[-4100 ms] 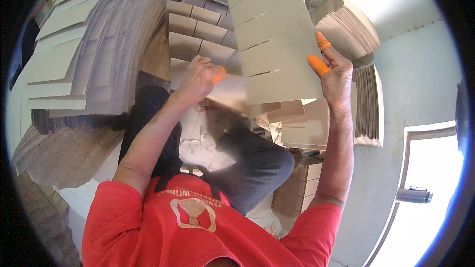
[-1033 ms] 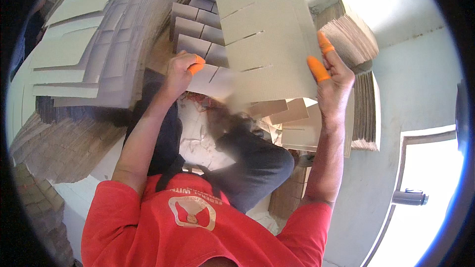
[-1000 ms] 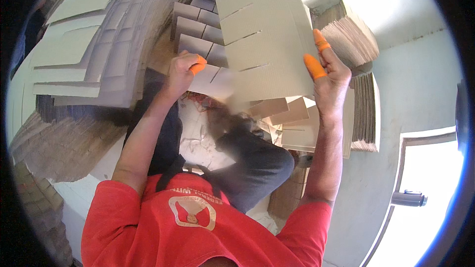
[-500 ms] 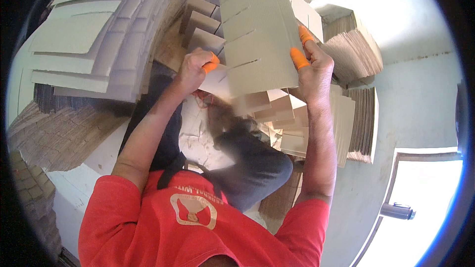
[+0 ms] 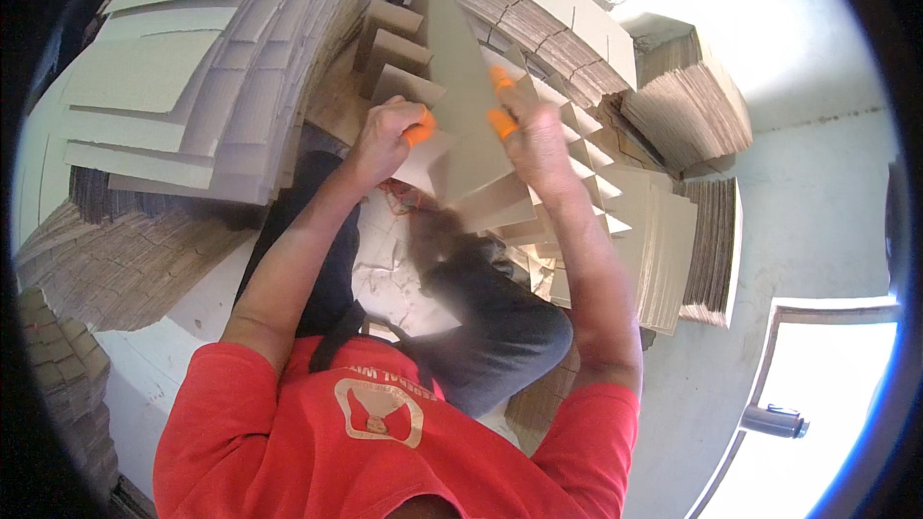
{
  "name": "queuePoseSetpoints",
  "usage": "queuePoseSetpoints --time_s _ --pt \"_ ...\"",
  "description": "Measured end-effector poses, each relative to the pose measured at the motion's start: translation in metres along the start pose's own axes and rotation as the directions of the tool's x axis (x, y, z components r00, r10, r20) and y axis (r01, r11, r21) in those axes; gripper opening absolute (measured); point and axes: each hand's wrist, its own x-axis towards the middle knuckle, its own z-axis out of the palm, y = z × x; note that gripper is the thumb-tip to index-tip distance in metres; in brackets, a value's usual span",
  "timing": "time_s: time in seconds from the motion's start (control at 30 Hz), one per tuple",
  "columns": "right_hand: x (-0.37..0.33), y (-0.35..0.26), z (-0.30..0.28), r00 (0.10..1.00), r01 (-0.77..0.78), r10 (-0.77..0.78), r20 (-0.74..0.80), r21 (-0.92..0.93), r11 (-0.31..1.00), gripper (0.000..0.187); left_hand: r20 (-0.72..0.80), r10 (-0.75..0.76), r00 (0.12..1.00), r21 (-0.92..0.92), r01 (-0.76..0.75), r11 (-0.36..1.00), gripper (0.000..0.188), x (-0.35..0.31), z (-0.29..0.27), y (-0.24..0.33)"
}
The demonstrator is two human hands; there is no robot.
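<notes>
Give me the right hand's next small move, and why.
Perhaps ease the long beige cardboard sheet downward with the right hand: it stands on edge across upright beige cardboard strips, that hand is against it, and the left hand appears closed on the nearest strip.

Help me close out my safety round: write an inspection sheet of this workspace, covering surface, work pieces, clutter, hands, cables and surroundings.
Surface: pale floor shows between the legs.
Work pieces: tall cardboard sheet between the hands; smaller cardboard pieces stand crosswise beside it.
Clutter: reddish strands below the left hand, too blurred to identify.
Hands: left hand curled at the cardboard, with an orange finger cover; right hand at the sheet's right side, two orange covers visible. Exact grip unclear for both.
Cables: nothing seen.
Surroundings: large cardboard stack at left, slotted stack beyond the work; wall and bright opening at right.
</notes>
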Motion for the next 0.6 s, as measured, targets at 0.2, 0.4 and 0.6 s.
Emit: queuePoseSetpoints --time_s 0.2,0.4,0.6 --pt "-0.019 0.002 0.043 0.932 0.103 0.022 0.362 -0.322 0.941 0.042 0.011 -0.031 0.999 0.072 0.030 0.997 0.018 -0.001 -0.001 -0.001" --pt "-0.033 0.048 -0.005 0.940 -0.201 0.036 -0.339 -0.465 0.862 0.033 0.107 0.174 0.979 0.365 -0.202 0.909 0.067 -0.002 0.003 0.031" --pt "-0.092 0.102 -0.013 0.966 -0.224 0.162 -0.204 -0.334 0.916 0.048 0.438 0.174 0.882 0.337 -0.340 0.878 0.099 0.037 0.028 0.036"
